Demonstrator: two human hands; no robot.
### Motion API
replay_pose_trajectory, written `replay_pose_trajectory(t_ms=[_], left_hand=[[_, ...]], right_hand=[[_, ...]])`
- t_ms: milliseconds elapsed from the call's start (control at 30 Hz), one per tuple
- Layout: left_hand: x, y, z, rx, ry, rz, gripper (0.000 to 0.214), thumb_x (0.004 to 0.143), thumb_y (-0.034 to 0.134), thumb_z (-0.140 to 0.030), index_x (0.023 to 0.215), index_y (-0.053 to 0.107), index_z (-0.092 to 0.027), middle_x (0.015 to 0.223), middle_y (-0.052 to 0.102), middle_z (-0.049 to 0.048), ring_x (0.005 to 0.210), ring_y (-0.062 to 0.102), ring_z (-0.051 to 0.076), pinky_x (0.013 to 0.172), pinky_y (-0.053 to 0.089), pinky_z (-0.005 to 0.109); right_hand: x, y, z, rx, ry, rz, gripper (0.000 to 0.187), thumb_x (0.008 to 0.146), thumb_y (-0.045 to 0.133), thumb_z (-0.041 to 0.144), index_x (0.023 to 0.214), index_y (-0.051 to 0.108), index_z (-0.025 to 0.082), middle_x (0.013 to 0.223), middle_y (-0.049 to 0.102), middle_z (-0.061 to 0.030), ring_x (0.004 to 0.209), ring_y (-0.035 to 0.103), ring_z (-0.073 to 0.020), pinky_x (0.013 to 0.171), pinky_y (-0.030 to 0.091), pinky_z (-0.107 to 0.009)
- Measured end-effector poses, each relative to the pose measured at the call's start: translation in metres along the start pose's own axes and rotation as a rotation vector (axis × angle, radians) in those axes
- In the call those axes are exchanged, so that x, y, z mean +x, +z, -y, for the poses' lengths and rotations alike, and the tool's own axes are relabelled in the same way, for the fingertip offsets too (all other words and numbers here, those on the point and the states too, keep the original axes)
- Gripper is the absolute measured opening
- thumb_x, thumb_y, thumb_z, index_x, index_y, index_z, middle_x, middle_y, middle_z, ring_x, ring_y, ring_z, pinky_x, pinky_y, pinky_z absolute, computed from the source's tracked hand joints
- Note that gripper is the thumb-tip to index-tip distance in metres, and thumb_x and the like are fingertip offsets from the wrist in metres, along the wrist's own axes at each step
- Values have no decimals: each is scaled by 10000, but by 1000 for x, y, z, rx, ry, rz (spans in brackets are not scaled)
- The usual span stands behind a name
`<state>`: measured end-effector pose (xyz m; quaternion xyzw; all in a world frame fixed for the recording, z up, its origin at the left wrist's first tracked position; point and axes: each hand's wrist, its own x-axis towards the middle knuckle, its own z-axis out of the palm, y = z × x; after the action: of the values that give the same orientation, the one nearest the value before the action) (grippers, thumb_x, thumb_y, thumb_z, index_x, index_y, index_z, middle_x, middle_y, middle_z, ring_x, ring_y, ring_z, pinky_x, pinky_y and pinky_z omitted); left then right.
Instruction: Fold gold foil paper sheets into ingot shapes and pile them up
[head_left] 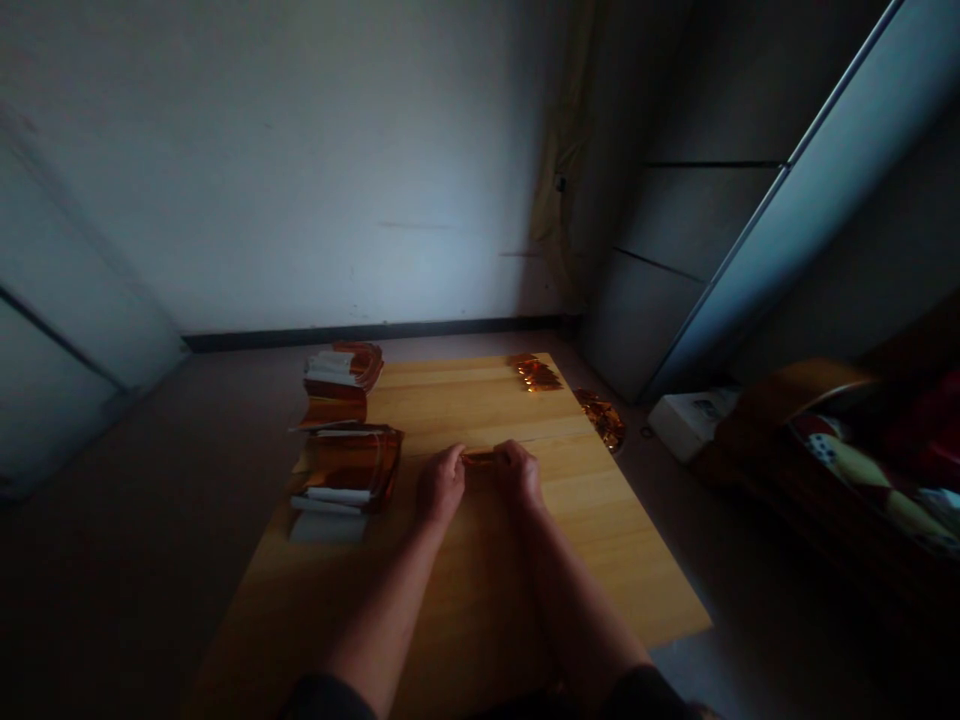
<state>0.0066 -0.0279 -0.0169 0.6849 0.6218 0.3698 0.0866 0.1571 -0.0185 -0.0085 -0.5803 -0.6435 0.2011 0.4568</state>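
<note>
Between my two hands, low over the middle of the wooden table [600,510], a narrow folded strip of shiny copper-gold foil paper [480,458] is stretched. My left hand [442,480] pinches its left end and my right hand [519,472] its right end, both with fingers closed. To the left of my left hand lie stacks of copper-coloured foil sheets [349,462] with whitish undersides, partly curled. A further curled stack [345,366] rests at the far left corner. Several small folded foil pieces [537,373] sit near the far right corner.
Beyond the table's right edge, a heap of shiny foil pieces [602,418] is low down near the floor. A white box [691,422] stands by a wooden-armed seat [810,385] on the right. A pale wall [337,180] rises behind, with a cabinet [697,220] at the right.
</note>
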Motion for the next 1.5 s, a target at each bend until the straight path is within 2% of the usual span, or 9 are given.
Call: replay_pose_trajectory(t_ms=[300, 567, 767, 867, 967, 1133, 1333, 1433, 1500], left_hand=[[0, -8, -3, -71, -54, -50, 346, 785, 471, -207, 1096, 608, -146, 1073, 680, 106, 979, 632, 226, 874, 503, 354], [0, -14, -5, -139, -104, -39, 329, 769, 458, -185, 1049, 631, -175, 913, 709, 66, 821, 653, 184, 756, 515, 292], [1, -13, -4, -176, -182, -78, 354, 759, 472, -197, 1078, 623, -165, 801, 693, 49, 726, 643, 160, 697, 501, 264], [1, -14, -5, -192, -208, -88, 360, 756, 472, -209, 1079, 623, -157, 785, 687, 47, 691, 634, 152, 679, 497, 257], [1, -15, -5, -196, -203, -94, 359, 751, 476, -218, 1074, 624, -165, 765, 681, 37, 678, 626, 148, 678, 495, 258], [0, -15, -4, -226, -171, -81, 361, 757, 468, -224, 1081, 617, -172, 752, 674, 24, 648, 613, 136, 656, 493, 253], [0, -14, -6, -234, -153, -59, 344, 751, 478, -202, 1065, 619, -192, 743, 676, 15, 630, 607, 129, 641, 489, 248], [-1, -13, -7, -213, -139, -19, 375, 749, 516, -240, 1113, 595, -196, 716, 655, 0, 616, 595, 123, 629, 481, 240], [-1, -11, -6, -207, -123, 17, 442, 741, 545, -278, 1174, 557, -193, 677, 625, -20, 605, 584, 120, 625, 477, 239]], right_hand=[[0, -8, 8, 27, 40, -5, 207, 745, 413, 250, 706, 609, 197, 703, 647, -28, 672, 578, -153, 660, 449, -239], [1, -9, 14, 22, 28, 19, 220, 748, 412, 266, 694, 613, 195, 707, 647, -37, 671, 582, -156, 657, 454, -246], [-2, -10, 9, 53, 73, 41, 255, 721, 480, 296, 892, 633, 184, 722, 651, -19, 635, 576, -149, 629, 461, -243], [-2, -11, 6, 53, 101, 35, 202, 717, 494, 302, 816, 625, 184, 689, 637, -11, 614, 565, -143, 604, 446, -234], [-1, -12, 4, 2, 90, 33, 149, 723, 504, 289, 728, 609, 185, 678, 632, -15, 621, 560, -142, 603, 430, -229], [1, -14, 6, -172, -7, 68, 149, 782, 491, 234, 726, 623, 195, 721, 640, -18, 634, 551, -129, 598, 394, -207], [1, -18, 9, -438, -99, 88, 180, 826, 507, 194, 717, 648, 217, 769, 615, -8, 601, 504, -101, 530, 290, -199], [9, -26, 3, -500, -151, 54, 190, 843, 505, 207, 718, 649, 213, 776, 600, -10, 620, 492, -99, 533, 263, -201], [20, -38, -7, -530, -151, -21, 221, 864, 477, 209, 724, 648, 203, 762, 593, -13, 631, 484, -101, 544, 255, -202]])
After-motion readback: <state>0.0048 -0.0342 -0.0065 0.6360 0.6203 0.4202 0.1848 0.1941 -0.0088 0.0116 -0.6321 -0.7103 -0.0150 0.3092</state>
